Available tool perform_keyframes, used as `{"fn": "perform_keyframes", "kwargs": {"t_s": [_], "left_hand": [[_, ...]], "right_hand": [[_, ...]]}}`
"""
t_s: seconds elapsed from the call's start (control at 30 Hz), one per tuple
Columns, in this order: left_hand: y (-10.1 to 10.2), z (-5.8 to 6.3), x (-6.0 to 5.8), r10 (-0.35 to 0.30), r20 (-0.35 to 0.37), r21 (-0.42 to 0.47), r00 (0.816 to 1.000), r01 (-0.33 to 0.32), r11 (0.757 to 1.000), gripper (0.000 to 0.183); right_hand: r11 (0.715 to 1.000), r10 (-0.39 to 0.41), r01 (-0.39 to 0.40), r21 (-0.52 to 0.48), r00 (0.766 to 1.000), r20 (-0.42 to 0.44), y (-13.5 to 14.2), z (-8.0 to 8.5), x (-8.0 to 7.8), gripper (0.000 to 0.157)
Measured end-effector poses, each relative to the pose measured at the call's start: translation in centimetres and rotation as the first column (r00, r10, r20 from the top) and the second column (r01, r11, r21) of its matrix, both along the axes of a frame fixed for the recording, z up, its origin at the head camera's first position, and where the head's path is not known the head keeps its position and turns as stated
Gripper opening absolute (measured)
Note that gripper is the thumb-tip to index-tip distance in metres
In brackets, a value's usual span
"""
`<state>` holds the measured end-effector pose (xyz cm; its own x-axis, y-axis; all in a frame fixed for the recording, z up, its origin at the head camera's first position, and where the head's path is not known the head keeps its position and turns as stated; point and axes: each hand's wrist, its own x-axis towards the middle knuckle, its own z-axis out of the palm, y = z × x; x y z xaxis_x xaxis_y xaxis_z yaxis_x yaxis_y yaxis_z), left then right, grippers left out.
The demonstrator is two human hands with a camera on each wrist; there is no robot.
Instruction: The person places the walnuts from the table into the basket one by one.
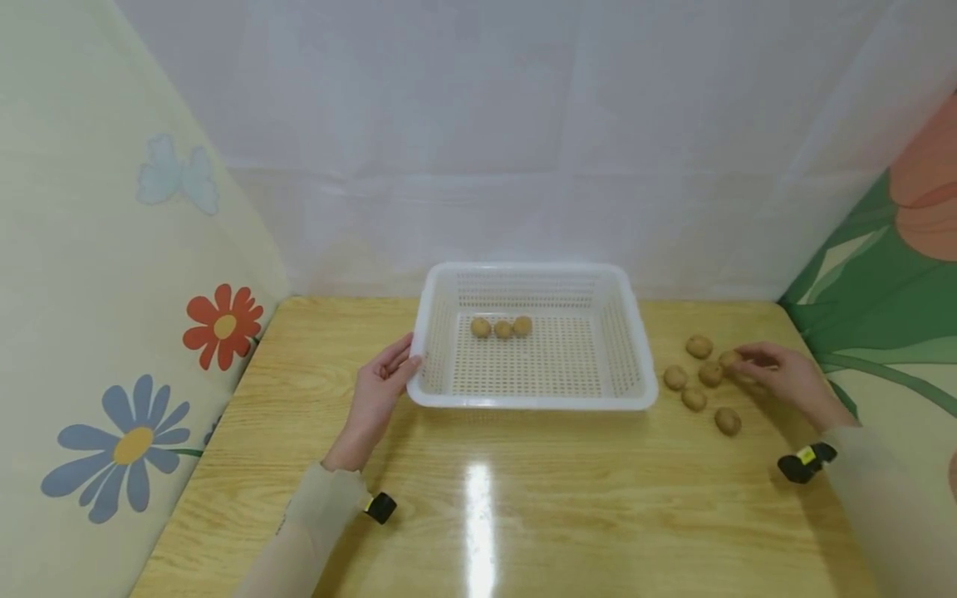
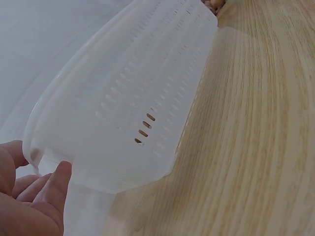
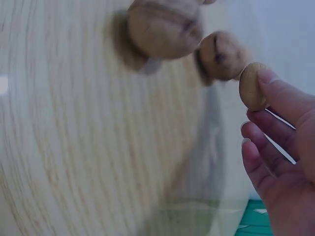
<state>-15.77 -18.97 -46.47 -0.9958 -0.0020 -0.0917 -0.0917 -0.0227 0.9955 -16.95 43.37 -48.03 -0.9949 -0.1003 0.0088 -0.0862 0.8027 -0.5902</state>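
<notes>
A white plastic basket (image 1: pixel 531 403) with slotted walls stands on the table, and three walnuts (image 1: pixel 481 327) lie in a row toward its back left. My left hand (image 1: pixel 377 394) grips the basket's left rim, with the thumb and fingers on either side of the edge in the left wrist view. Right of the basket, my right hand (image 1: pixel 788 382) pinches a walnut (image 3: pixel 252 88) between thumb and fingertips. Several more walnuts (image 1: pixel 694 399) lie loosely grouped on the table close to that hand.
The wooden table (image 1: pixel 568 507) ends at a pale cloth backdrop (image 1: pixel 493 166) behind the basket. Panels printed with flowers (image 1: pixel 134 446) flank it on both sides. The right-hand panel's green leaves (image 1: pixel 897 291) come close to my right hand.
</notes>
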Motion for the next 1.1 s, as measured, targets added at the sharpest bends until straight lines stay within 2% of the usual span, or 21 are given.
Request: {"fn": "perform_keyframes", "kwargs": {"t_s": [0.17, 0.37, 0.6, 0.73, 0.93, 1.1], "left_hand": [[0.0, 0.0, 0.0, -0.001, 0.001, -0.001, 1.000, 0.001, 1.000, 0.052], [-0.1, 0.1, 0.0, -0.004, -0.003, 0.001, 1.000, 0.004, 1.000, 0.053], [0.0, 0.0, 0.0, -0.011, -0.010, 0.012, 1.000, 0.012, 1.000, 0.053], [0.0, 0.0, 0.0, -0.010, -0.013, 0.020, 1.000, 0.010, 1.000, 0.053], [0.0, -0.2, 0.0, -0.004, -0.013, 0.028, 1.000, 0.004, 1.000, 0.053], [0.0, -0.1, 0.0, -0.009, -0.011, 0.023, 1.000, 0.009, 1.000, 0.053]], "right_hand": [[1.000, 0.012, -0.011, 0.017, 0.999, -0.030, -1.2, 1.8, 0.3, 0.043], [1.000, 0.016, -0.016, -0.015, 1.000, -0.004, -3.2, 4.1, 0.3, 0.046], [0.998, 0.062, -0.062, -0.011, 0.998, 0.003, -5.9, 6.2, -0.1, 0.049], [0.994, 0.104, -0.103, -0.041, 0.994, 0.015, -7.8, 7.3, -0.5, 0.048], [0.988, 0.125, -0.121, -0.091, 0.991, 0.043, -10.5, 8.5, -1.7, 0.052], [0.985, 0.154, -0.151, -0.084, 0.987, 0.032, -12.7, 9.6, -3.5, 0.054]]}}
